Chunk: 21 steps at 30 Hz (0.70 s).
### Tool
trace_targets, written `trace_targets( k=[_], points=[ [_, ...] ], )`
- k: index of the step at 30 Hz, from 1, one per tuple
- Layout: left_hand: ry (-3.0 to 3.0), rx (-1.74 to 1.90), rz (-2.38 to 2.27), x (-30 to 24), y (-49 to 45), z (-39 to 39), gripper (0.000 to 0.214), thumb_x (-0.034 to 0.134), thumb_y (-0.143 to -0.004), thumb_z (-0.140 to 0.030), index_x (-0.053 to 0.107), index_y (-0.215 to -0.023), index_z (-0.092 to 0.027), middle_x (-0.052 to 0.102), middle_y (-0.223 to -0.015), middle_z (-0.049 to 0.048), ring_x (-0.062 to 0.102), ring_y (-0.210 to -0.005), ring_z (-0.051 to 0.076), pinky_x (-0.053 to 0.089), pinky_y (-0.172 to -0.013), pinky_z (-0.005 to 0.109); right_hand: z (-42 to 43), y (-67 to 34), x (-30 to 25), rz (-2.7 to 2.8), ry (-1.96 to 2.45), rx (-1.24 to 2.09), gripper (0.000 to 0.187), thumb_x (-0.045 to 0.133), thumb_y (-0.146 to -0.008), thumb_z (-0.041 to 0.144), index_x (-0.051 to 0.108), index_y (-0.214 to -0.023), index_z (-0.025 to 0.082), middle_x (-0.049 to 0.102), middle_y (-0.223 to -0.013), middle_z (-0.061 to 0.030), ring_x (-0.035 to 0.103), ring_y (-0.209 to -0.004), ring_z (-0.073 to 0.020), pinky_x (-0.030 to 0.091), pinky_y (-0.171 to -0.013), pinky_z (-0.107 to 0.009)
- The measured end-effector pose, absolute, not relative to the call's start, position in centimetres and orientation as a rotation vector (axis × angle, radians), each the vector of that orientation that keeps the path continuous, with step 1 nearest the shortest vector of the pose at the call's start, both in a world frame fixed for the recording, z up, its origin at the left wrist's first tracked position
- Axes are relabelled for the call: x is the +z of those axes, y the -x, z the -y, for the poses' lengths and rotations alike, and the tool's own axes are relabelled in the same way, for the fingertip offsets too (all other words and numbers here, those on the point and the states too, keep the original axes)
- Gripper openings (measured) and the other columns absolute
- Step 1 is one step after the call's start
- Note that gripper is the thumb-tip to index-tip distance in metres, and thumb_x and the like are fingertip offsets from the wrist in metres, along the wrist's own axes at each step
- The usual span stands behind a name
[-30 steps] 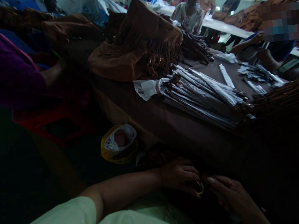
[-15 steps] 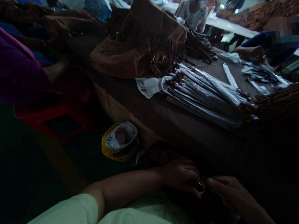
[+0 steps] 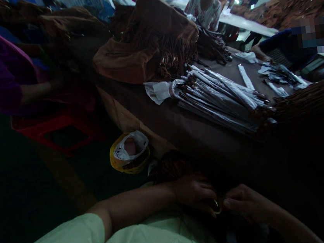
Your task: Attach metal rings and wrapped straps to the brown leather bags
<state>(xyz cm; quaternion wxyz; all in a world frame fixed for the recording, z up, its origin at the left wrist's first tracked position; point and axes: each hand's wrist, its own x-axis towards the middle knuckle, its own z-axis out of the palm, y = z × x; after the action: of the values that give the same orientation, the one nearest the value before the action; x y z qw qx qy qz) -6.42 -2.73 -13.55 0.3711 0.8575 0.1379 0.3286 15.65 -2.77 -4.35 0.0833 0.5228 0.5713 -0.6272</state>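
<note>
Workshop table [image 3: 197, 123], one metal ring [image 3: 215, 206], left fingers [image 3: 206, 204] clamped on it, right fingers [image 3: 229, 202] together beside it

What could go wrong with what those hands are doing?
The small ring at the left hand might slip past the right hand and drop into the dark below, where it would be hard to find. The wrapped strips piled on the table could also slide if bumped.

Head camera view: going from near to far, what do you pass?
left hand and right hand at a metal ring → yellow bag → wrapped straps → brown fringed handbag → co-worker in patterned top
</note>
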Motion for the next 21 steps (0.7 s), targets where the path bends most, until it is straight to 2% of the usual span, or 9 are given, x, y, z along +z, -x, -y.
trace_targets(
  k=[8,12,17,19,21],
  points=[
    [-2.259,0.875,-0.407,-14.6,6.0,2.9,0.042,0.061,-0.081,-0.055,0.063,-0.101,-0.017,0.070,-0.096,0.0067,0.063,-0.094,0.019,0.043,-0.088,0.028,5.0,-16.8,-6.3,-1.825,-1.632,-1.875,0.059,0.048,-0.077,0.073,0.046,-0.057,0.017,0.028,-0.044,0.0087,0.028,-0.034,-0.0034,0.018,-0.034,-0.017],
    [-2.259,0.805,-0.356,-13.8,6.3,2.6,0.038,0.061,-0.083,-0.051,0.061,-0.103,-0.018,0.069,-0.098,0.0064,0.062,-0.096,0.018,0.043,-0.087,0.026,6.7,-16.4,-6.5,-1.770,-1.738,-1.885,0.057,0.044,-0.079,0.073,0.051,-0.067,0.017,0.034,-0.044,0.0084,0.032,-0.033,-0.0046,0.020,-0.033,-0.017],
    [-2.404,0.715,-0.287,-11.3,5.9,1.9,0.043,0.067,-0.077,-0.051,0.059,-0.102,-0.017,0.067,-0.103,0.0091,0.059,-0.102,0.023,0.042,-0.093,0.032,6.9,-16.3,-6.1,-1.595,-1.749,-2.108,0.055,0.049,-0.079,0.070,0.056,-0.074,0.016,0.035,-0.041,0.0099,0.026,-0.030,-0.0040,0.016,-0.032,-0.018],
    [-2.478,0.645,-0.354,-10.4,5.3,2.1,0.044,0.066,-0.076,-0.051,0.059,-0.100,-0.015,0.066,-0.100,0.0108,0.061,-0.096,0.024,0.046,-0.088,0.033,6.6,-16.5,-6.2,-1.620,-1.782,-2.163,0.050,0.051,-0.081,0.065,0.057,-0.073,0.015,0.035,-0.041,0.0100,0.024,-0.032,-0.0034,0.015,-0.035,-0.018],
    [-2.508,0.514,-0.497,-9.9,4.5,2.5,0.033,0.061,-0.080,-0.044,0.062,-0.094,-0.014,0.067,-0.094,0.0105,0.064,-0.085,0.022,0.049,-0.075,0.030,6.3,-16.7,-6.5,-1.582,-1.788,-2.211,0.048,0.052,-0.082,0.062,0.057,-0.073,0.015,0.034,-0.041,0.0101,0.024,-0.034,-0.0036,0.015,-0.037,-0.019]
  ],
)
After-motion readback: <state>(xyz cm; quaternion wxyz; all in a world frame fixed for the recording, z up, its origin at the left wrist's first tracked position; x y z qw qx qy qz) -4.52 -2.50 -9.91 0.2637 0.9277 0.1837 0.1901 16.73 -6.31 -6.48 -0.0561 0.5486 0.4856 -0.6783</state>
